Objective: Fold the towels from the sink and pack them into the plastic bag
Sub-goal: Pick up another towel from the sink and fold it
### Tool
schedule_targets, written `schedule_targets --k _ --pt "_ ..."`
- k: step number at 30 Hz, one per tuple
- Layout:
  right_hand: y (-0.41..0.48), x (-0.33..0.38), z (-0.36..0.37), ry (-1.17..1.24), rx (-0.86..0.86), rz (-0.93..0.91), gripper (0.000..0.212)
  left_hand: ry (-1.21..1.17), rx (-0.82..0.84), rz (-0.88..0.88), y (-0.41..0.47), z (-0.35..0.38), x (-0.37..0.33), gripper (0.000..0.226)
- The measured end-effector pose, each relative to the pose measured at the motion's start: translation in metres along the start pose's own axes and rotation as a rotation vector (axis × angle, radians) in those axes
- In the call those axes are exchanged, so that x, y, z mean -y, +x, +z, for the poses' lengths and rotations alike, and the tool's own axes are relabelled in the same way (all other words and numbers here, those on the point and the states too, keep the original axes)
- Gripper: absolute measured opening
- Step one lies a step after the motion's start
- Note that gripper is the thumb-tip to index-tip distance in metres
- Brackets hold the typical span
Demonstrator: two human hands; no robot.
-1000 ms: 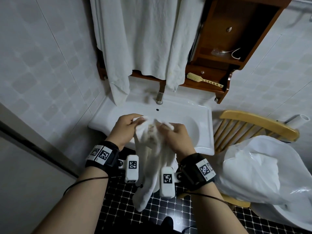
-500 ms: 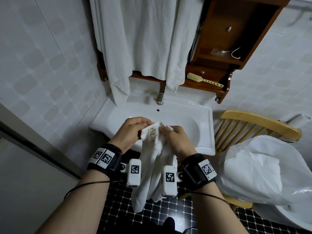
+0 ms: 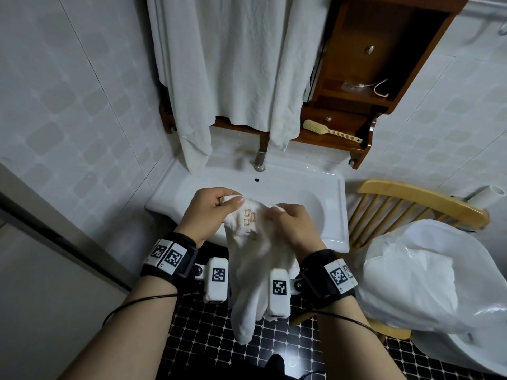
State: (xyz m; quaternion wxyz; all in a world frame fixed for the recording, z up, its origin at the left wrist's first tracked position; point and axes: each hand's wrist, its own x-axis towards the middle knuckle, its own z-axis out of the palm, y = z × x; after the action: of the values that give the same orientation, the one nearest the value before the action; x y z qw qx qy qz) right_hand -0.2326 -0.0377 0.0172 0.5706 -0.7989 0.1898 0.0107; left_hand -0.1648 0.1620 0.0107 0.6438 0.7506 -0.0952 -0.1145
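A white towel (image 3: 258, 259) is held up in front of the sink (image 3: 333, 215), its top edge pinched between the left hand (image 3: 210, 212) and the right hand (image 3: 295, 226), both closed on the cloth. Its long axis hangs straight down between the wrists toward the floor. The plastic bag (image 3: 428, 275) lies on the chair to the right, nearer the right hand, so packing is judged to call for a rightward carry.

White sink (image 3: 333, 215), basin bare. Wooden shelf (image 3: 329, 138) bearing a brush (image 3: 330, 131). Chair (image 3: 411, 198) carrying a plastic bag (image 3: 428, 281).
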Motion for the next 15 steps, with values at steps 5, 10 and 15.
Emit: schedule_targets --k 5,10,15 --pt "0.000 -0.008 0.002 -0.393 -0.431 -0.183 0.014 0.037 0.006 0.065 -0.002 0.000 -0.016 0.014" --pt "-0.016 -0.003 0.030 -0.311 -0.210 -0.417 0.023 0.071 -0.126 0.099 -0.001 0.009 -0.028 0.019" --pt "-0.017 -0.002 0.061 -0.426 -0.117 -0.269 0.051 -0.072 -0.168 -0.006 -0.007 0.021 -0.043 0.027"
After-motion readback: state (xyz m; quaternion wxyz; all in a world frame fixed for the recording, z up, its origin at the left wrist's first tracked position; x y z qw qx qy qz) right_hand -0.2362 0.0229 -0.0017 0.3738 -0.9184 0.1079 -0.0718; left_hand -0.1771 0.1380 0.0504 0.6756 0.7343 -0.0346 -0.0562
